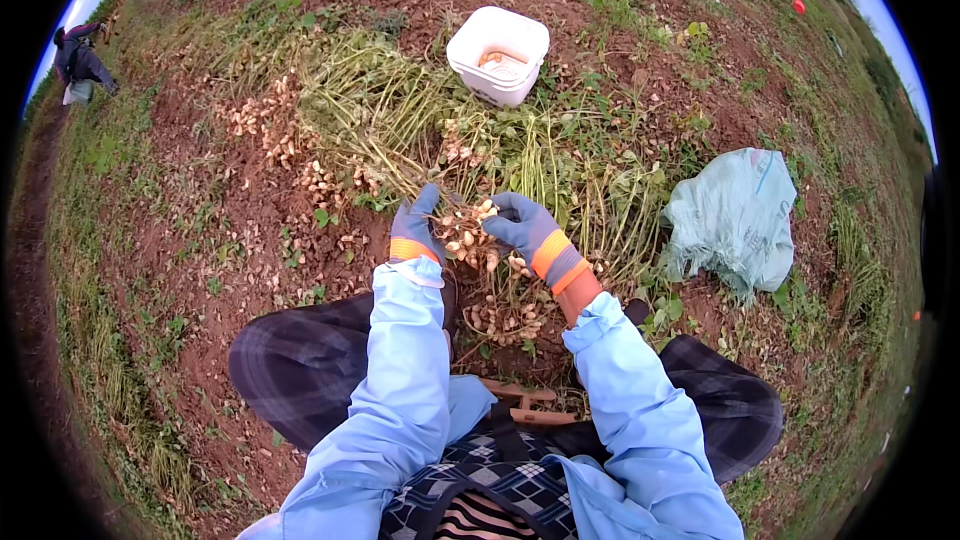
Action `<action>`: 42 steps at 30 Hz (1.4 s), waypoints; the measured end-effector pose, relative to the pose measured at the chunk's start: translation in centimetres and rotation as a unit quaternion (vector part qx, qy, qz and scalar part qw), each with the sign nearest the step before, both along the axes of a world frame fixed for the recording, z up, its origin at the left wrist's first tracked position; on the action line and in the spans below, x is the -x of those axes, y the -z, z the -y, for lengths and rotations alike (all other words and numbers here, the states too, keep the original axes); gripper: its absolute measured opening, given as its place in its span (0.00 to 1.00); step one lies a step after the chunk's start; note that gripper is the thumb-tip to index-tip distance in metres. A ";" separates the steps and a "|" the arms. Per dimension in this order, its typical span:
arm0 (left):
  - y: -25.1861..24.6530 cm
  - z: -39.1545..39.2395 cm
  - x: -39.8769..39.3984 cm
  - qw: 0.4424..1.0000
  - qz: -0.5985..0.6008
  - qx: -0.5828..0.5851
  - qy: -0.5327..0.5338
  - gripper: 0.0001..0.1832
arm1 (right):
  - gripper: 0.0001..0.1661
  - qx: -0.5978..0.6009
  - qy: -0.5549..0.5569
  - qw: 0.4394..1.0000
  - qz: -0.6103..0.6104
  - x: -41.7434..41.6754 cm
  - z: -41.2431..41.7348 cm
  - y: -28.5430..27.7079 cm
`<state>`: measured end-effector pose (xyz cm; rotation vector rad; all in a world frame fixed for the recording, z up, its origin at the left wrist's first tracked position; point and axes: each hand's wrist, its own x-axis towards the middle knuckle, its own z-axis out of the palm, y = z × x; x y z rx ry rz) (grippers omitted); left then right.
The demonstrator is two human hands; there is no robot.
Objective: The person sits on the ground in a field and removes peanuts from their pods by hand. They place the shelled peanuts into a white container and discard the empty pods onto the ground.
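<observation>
My left hand, in a grey glove with an orange-banded cuff, is closed around the stems of an uprooted peanut plant. Its root end carries a cluster of pale peanut pods between my two hands. My right hand, gloved alike, has its fingers at the right side of that cluster; whether they grip a pod is hidden. More pods on roots lie on the soil just below, near my legs. A white plastic bucket with a few peanuts in the bottom stands beyond the plants.
Pulled peanut plants spread in front of me, with more pods at left. A pale green woven sack lies to the right. At far left, another person bends over beside a sack. My bent knees flank the work area.
</observation>
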<state>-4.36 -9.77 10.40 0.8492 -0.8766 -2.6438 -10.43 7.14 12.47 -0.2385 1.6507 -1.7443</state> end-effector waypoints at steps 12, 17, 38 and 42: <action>0.0 -2.1 -0.2 0.980 -0.021 0.168 -0.101 0.15 | 0.16 -0.013 0.039 0.997 -0.067 -1.9 -0.1 -0.4; 1.4 -1.9 -0.3 0.970 0.020 0.215 -0.110 0.16 | 0.16 0.038 0.194 0.980 -0.001 -2.6 0.2 0.3; 0.4 -0.4 -0.8 0.927 -0.213 -0.308 -0.010 0.16 | 0.20 0.193 0.009 0.946 0.259 -4.4 -0.7 -0.6; 0.7 -0.3 -1.3 0.953 -0.158 -0.260 -0.001 0.15 | 0.24 0.126 0.005 0.985 0.115 -5.0 0.0 -2.1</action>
